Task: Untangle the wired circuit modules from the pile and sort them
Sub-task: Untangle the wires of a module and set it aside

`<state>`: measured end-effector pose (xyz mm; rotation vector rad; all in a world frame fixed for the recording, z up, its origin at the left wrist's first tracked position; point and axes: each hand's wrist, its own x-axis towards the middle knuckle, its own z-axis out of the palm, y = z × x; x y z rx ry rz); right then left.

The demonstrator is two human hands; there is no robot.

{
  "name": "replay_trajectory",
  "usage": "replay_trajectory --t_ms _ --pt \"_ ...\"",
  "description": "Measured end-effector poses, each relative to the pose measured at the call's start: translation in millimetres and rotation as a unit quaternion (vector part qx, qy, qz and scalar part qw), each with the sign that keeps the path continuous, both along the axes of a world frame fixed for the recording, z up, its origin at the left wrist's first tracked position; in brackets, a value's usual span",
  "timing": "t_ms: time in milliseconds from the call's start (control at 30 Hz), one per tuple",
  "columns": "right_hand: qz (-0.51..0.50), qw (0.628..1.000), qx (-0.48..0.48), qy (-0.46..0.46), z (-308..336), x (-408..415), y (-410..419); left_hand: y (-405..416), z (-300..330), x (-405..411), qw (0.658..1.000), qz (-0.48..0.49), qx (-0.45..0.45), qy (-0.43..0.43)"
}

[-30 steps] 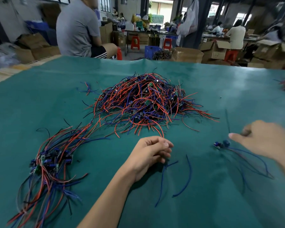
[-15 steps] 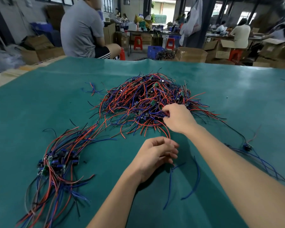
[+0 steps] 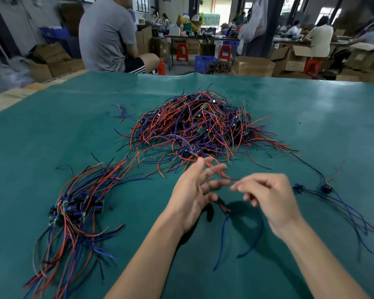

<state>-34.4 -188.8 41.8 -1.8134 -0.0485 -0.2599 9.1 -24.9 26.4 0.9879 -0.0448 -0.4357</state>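
Wires in red, blue and black form the tangled pile at the far middle of the green surface. Nearer, the left hand has its grip spread, fingers straight, holding nothing. Just right of it, the blurred right hand curls loosely; whether it pinches a wire, I cannot tell. Sorted modules lie near left, two more at right

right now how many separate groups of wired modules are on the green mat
3. The big tangled pile mid-mat, a sorted bundle at near left, and a small set at right beyond the right hand. Individual modules inside the pile are hidden.
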Motion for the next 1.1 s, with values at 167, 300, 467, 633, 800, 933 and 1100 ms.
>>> replay_trajectory --t_ms 167,300,467,633,800,933,1100 --pt "0.129 0.989 -0.057 0.044 -12 -3 9 10 -3 6 0.998 0.052 -0.010 0.015" --pt "0.188 0.978 -0.013 0.090 -6 -6 4 13 -4 5 0.999 0.044 -0.018 0.005" --pt "0.000 0.992 0.114 0.049 4 3 -19 16 -1 0 0.992 -0.070 -0.099 -0.039" --pt "0.024 0.984 0.164 0.072 1 1 -3 16 0 -11 0.960 -0.253 -0.077 -0.094" --pt "0.007 0.974 0.214 0.071 0 0 4 10 2 -14 0.962 -0.246 0.036 -0.110" --pt "-0.034 0.976 0.208 0.056 -4 3 0 4 -3 -11 0.978 -0.157 0.071 -0.121" --pt "0.004 0.978 0.206 0.043 -4 1 2 3 -6 -11 0.984 -0.138 0.052 -0.099"
